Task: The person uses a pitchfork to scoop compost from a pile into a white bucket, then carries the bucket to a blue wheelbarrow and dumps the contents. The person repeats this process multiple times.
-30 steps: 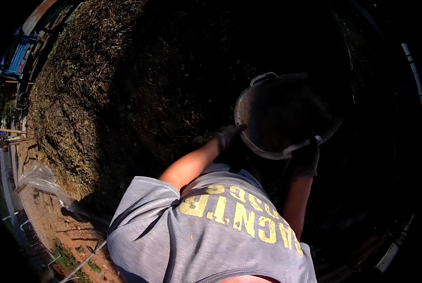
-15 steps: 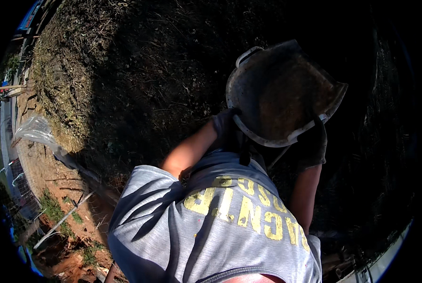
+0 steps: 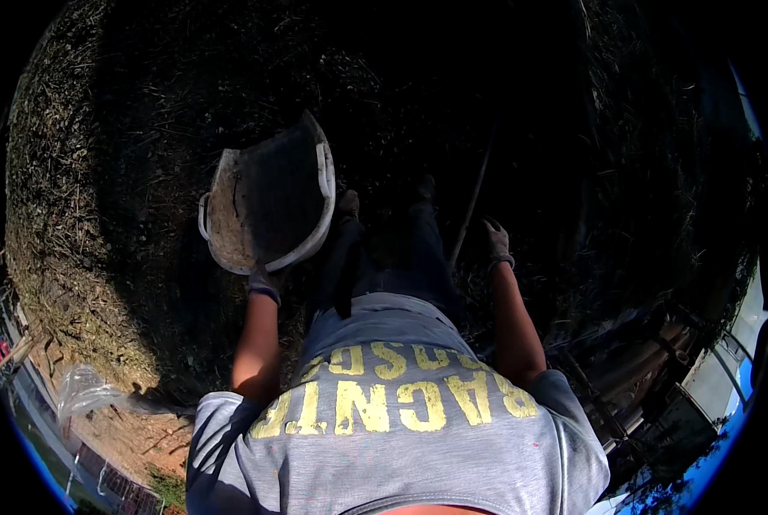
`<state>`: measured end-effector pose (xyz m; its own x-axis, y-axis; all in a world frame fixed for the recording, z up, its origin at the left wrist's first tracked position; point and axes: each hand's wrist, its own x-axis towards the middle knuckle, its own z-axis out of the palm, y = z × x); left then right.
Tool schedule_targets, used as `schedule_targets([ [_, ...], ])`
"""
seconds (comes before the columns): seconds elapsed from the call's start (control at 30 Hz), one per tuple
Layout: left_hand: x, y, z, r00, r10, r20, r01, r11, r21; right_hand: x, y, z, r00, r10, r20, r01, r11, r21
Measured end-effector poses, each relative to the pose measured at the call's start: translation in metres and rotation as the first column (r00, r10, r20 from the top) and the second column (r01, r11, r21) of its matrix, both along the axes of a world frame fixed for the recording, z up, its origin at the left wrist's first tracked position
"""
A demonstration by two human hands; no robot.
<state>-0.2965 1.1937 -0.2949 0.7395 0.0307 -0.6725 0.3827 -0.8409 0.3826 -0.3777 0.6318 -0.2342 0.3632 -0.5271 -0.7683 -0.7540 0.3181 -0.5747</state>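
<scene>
Showing loosely parted fingers, the right hand hangs near a stick while the left hand pinches the cut-open tub by its rim.

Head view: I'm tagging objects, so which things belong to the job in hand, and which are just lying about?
In the job:
white-rimmed tub, held by the left hand
possibly the long pole near the right hand

Apparently lying about:
clear plastic sheet
dry stalks, untouched by either hand

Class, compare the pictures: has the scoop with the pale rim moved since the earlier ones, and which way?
Yes: the scoop has moved left, now much nearer the clear plastic sheet than before.
</scene>
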Motion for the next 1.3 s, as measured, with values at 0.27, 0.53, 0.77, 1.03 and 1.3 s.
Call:
schedule_targets([
  [0.27, -0.061, -0.071, 0.099, 0.975, 0.222, 0.014, -0.215, 0.925, 0.313, -0.059, -0.107, -0.23, 0.837, 0.399, -0.374, -0.338, 0.915, 0.22],
  [0.53, -0.056, -0.203, 0.057, 0.934, 0.307, -0.185, -0.167, 0.83, 0.532, -0.097, -0.269, -0.443, 0.719, 0.34, -0.607, -0.399, 0.916, 0.04],
  [0.77, -0.135, -0.168, -0.008, 0.131, 0.981, -0.145, -0.989, 0.14, 0.048, -0.067, -0.246, -0.535, 0.936, 0.237, -0.261, -0.2, 0.967, 0.158],
  [1.03, -0.075, -0.223, 0.026, 0.971, 0.219, -0.098, -0.14, 0.85, 0.508, -0.118, -0.243, -0.454, 0.969, 0.147, -0.199, -0.136, 0.988, 0.069],
  [1.3, -0.177, -0.164, -0.037, 0.833, 0.544, 0.099, -0.55, 0.798, 0.246, -0.124, -0.183, -0.27, 0.769, 0.256, -0.586, -0.439, 0.877, -0.192],
])
